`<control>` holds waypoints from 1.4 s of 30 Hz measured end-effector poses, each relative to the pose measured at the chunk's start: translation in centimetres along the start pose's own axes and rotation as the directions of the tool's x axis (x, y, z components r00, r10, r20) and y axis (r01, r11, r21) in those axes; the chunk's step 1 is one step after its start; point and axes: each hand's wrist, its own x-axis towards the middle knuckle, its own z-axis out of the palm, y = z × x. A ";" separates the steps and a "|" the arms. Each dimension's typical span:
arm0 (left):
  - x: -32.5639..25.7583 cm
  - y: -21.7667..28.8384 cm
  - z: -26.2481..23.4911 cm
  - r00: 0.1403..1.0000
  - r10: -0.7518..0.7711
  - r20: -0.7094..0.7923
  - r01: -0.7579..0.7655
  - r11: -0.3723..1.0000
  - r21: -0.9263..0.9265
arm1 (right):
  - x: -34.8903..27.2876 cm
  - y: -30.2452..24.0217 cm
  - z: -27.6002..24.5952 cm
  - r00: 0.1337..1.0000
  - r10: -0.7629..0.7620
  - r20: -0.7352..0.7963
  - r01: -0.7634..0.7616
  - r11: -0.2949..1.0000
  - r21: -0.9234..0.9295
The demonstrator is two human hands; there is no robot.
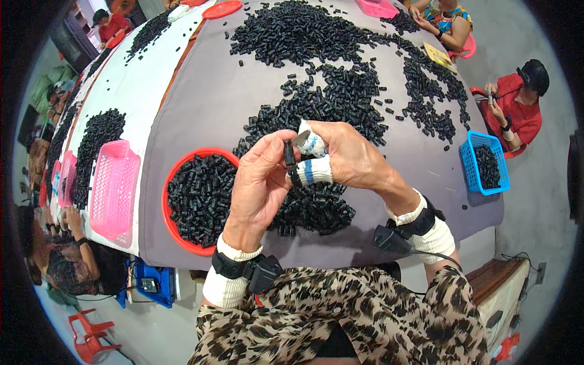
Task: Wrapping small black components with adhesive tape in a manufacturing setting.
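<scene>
Over the table, my left hand [258, 176] pinches a small black cylindrical plastic part [289, 153] upright between thumb and fingertips. Close against it is my right hand [359, 155], its thumb and a finger wrapped in white covers with blue marks. A small flat grey blade [300, 139] pokes out from the right hand's covered fingers, by the top of the part. The covers hide the rest of the blade. Beneath both hands spreads a pile of similar black parts [328, 100]. A red round tray [167, 210] full of them lies beside my left hand.
A blue basket [468, 161] with black parts stands at the table's right edge. Pink baskets [112, 194] are on the left, by a white-covered table [137, 91]. A person in red [517, 109] sits at the right; other people work around the tables.
</scene>
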 end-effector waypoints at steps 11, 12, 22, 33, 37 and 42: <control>0.1 0.2 0.1 0.998 0.021 0.057 -0.028 0.992 0.122 | 0.3 -0.6 -0.4 0.995 0.056 0.078 -0.047 0.993 -0.108; 0.1 0.2 0.2 0.998 0.032 0.045 -0.039 0.988 0.148 | 0.3 -0.5 -0.4 0.995 0.056 0.083 -0.047 0.993 -0.109; 0.0 0.1 0.7 1.000 0.017 -0.010 -0.015 0.983 0.183 | 0.1 -0.3 -0.5 0.995 0.032 0.090 -0.013 0.979 -0.202; 0.0 -0.2 1.0 0.997 0.053 -0.057 -0.037 0.969 0.246 | -0.2 -0.2 -0.3 0.991 0.042 0.127 -0.021 0.987 -0.162; 0.0 -0.3 1.1 0.993 0.084 -0.087 -0.057 0.959 0.277 | -0.1 -0.5 -0.3 0.989 0.043 0.140 -0.014 0.979 -0.203; 0.0 -0.1 1.5 0.997 0.044 -0.070 -0.026 0.972 0.234 | -0.3 -0.3 -0.5 0.994 0.057 0.090 -0.050 0.995 -0.085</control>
